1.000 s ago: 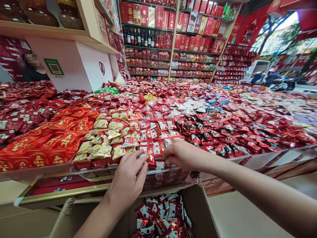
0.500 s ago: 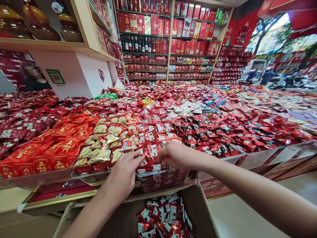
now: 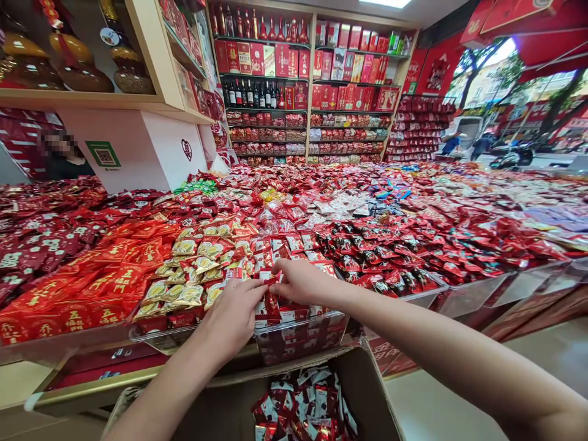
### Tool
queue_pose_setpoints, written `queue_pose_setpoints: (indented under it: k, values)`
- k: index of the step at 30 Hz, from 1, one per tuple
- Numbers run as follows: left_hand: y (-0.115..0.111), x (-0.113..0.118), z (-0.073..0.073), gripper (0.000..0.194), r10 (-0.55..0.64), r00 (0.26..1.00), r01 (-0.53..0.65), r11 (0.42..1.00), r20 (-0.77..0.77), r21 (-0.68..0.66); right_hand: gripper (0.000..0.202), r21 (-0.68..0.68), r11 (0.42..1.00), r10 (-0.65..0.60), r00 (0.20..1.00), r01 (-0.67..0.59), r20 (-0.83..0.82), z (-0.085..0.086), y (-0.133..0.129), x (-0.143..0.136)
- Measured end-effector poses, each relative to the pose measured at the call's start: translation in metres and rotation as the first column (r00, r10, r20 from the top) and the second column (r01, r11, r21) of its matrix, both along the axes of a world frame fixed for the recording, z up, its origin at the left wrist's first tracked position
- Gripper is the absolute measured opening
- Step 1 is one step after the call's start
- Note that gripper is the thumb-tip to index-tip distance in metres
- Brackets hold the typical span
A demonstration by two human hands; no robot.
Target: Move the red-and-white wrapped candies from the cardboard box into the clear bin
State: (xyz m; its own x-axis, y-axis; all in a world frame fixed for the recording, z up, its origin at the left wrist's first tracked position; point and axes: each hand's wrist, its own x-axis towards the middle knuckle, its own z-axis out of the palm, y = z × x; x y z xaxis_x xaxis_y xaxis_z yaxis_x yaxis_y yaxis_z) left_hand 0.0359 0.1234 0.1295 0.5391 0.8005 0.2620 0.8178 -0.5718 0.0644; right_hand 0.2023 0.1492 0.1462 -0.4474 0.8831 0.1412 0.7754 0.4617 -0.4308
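Note:
Both hands are over the front of a clear bin [image 3: 298, 324] of red-and-white candy packets [image 3: 294, 242]. My left hand [image 3: 236, 309] rests at the bin's left front, its fingers closed on a red packet [image 3: 272, 303]. My right hand [image 3: 298, 282] meets it from the right, thumb and fingers pinched at the same packet's top. Gold-and-red packets [image 3: 188, 294] lie just left of my left hand. Below, an open cardboard box [image 3: 372, 392] holds more loose red-and-white packets [image 3: 303, 404].
Red packets with gold writing [image 3: 105, 282] fill the left bins, dark red-and-black ones [image 3: 376, 257] the right. Shelves of boxes and bottles [image 3: 266, 55] stand behind. A white pillar [image 3: 169, 147] rises at the left, with a person [image 3: 64, 162] beyond it.
My right hand has moved left, up against my left fingertips. The view has tilted up slightly, showing more of the shelves and ceiling.

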Motion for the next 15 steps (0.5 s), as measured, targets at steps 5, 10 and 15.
queue_pose_setpoints:
  k: [5, 10, 15]
  values:
    - [0.019, 0.004, 0.015, 0.039, 0.026, 0.999, -0.026, 1.000, -0.029, -0.011, 0.027, -0.115, 0.992, -0.059, 0.998, 0.057, -0.013, 0.002, 0.010, -0.013]
    - [0.040, 0.006, 0.018, 0.060, 0.067, 0.994, -0.072, 0.996, -0.080, -0.059, 0.021, -0.179, 0.983, -0.062, 0.996, 0.049, -0.069, 0.002, 0.017, -0.009]
    - [0.052, 0.002, 0.014, 0.065, 0.071, 0.993, -0.082, 0.991, -0.098, -0.107, 0.024, -0.232, 0.963, -0.169, 0.980, 0.140, -0.110, 0.004, 0.026, 0.004]
